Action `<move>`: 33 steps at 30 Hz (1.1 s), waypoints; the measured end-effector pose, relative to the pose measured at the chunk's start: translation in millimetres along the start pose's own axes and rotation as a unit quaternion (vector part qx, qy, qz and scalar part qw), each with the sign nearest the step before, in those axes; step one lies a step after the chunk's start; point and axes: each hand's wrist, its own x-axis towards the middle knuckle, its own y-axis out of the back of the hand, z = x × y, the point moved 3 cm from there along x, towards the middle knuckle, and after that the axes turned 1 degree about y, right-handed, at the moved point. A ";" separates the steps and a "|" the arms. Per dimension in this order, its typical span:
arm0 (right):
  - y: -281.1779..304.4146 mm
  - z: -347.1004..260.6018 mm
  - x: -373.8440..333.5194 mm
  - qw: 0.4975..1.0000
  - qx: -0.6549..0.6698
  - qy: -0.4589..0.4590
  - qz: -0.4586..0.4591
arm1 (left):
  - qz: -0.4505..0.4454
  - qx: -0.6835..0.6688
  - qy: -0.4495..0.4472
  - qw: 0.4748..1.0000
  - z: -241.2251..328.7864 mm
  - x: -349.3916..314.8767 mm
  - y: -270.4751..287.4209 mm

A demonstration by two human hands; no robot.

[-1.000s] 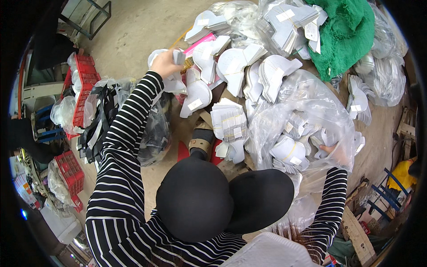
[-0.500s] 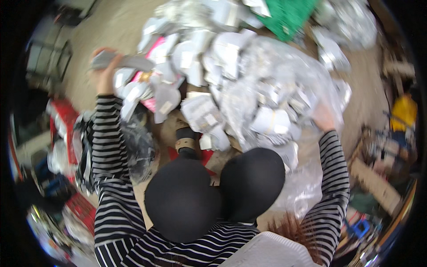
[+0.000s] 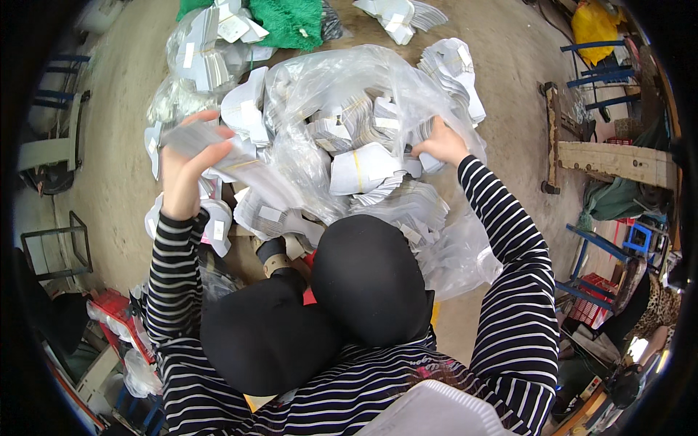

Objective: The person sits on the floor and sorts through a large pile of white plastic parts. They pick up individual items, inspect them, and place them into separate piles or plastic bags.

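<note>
While the left hand clasps a bundle: thumb and fingers wrap one end of the grey-white layered pieces, blurred, a yellow band around them, the other end slanting down toward the knees.
Bundle's place: near the left edge of a clear plastic bag; whether the two touch cannot be told.
Right hand: at the right side of the bag, fingers bent and reaching in beside grey stacks; whether they pinch film or pieces cannot be told.
Bag's contents: grey stacks lie at several angles, with a yellow-banded white stack at the near side, a pale label on it.
Around the bag: more white stacks at its left, another fanned stack at its far right, and green cloth beyond.
Worker: seated low in striped sleeves, black-covered knees just before the bag.
Floor: tan and bare-surfaced, a wooden stand at right, a red crate at lower left.
</note>
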 end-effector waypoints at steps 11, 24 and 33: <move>60.4 -2.4 -50.1 0.886 0.388 -0.006 -0.253 | -0.257 -0.556 0.227 0.757 -20.9 32.2 -98.7; -29.2 -68.6 -73.5 0.874 0.370 0.174 -0.262 | -0.215 -0.554 0.162 0.788 -44.7 -3.5 -72.3; -10.4 -81.1 -111.4 0.906 0.340 0.252 -0.025 | -0.097 -0.414 0.195 0.884 -53.2 -5.5 -88.3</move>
